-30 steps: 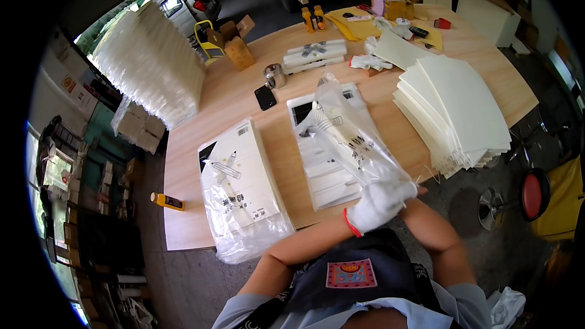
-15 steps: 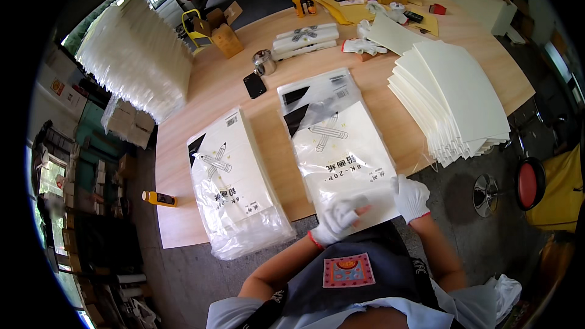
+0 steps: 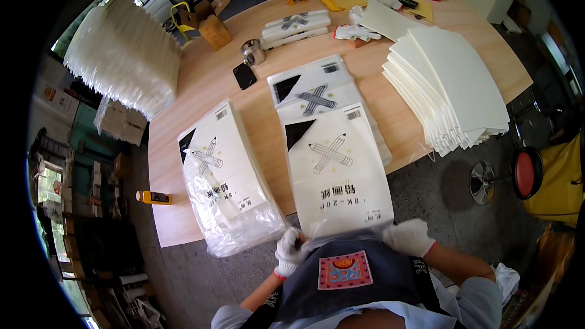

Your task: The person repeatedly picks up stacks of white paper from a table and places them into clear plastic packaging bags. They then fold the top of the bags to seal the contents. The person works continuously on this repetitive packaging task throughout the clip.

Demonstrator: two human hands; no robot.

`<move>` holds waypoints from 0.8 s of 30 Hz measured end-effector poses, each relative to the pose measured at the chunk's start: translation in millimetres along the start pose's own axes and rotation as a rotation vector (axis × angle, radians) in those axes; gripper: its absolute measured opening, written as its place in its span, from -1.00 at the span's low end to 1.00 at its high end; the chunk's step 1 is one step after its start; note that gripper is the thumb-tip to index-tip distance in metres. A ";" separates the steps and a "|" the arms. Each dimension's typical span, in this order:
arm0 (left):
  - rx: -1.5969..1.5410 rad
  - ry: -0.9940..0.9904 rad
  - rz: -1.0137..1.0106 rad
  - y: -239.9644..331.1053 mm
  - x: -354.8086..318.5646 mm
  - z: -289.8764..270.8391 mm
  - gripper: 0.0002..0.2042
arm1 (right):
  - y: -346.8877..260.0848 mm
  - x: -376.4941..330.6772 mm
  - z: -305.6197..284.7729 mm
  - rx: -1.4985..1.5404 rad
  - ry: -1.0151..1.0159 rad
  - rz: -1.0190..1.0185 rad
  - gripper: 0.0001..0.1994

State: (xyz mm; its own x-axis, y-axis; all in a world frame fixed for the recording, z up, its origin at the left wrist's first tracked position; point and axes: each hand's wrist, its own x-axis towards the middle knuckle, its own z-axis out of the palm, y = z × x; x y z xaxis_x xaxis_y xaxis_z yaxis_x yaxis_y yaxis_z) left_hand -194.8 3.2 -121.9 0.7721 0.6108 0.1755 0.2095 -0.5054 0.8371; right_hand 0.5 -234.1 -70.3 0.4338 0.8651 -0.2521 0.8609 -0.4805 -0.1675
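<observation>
Fingers (image 3: 297, 245) now pinch bagged sheet pack (image 3: 338, 173) pulled nearer, overhanging table (image 3: 201, 82).

A packing workshop, probably for paper goods. Just ahead of the gloved hands lies a long wooden worktable (image 3: 207, 79) loaded with bagged sketch-paper packs (image 3: 222, 176). Beyond the right hand rises a stack of white sheets (image 3: 454, 79); far beyond the left hand, fanned bundles (image 3: 119, 55). Shelving (image 3: 73, 207), blurred, stands farther left.
</observation>
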 end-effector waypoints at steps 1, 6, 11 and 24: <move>0.040 0.026 0.018 3.3 10.7 3.9 -0.72 | 5.4 13.0 -4.8 -0.005 0.102 -0.031 -0.70; 0.131 0.153 0.026 1.1 72.2 33.6 -0.84 | 48.3 57.5 14.7 0.036 0.382 0.241 -0.72; 0.246 0.044 -0.120 -30.4 35.2 39.9 -0.85 | 57.8 21.3 51.7 0.245 0.017 0.219 -0.78; 0.314 0.021 -0.258 -59.5 -0.6 41.9 -0.81 | 61.8 85.3 79.8 0.975 0.018 0.594 -0.58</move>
State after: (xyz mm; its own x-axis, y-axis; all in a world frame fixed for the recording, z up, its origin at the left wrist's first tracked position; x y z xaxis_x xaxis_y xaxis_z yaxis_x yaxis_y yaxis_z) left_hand -182.6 7.4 -193.4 0.6585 0.7525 -0.0067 0.5704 -0.4932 0.6568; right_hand 69.5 -201.5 -178.1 0.7141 0.4614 -0.5264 -0.0519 -0.7151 -0.6971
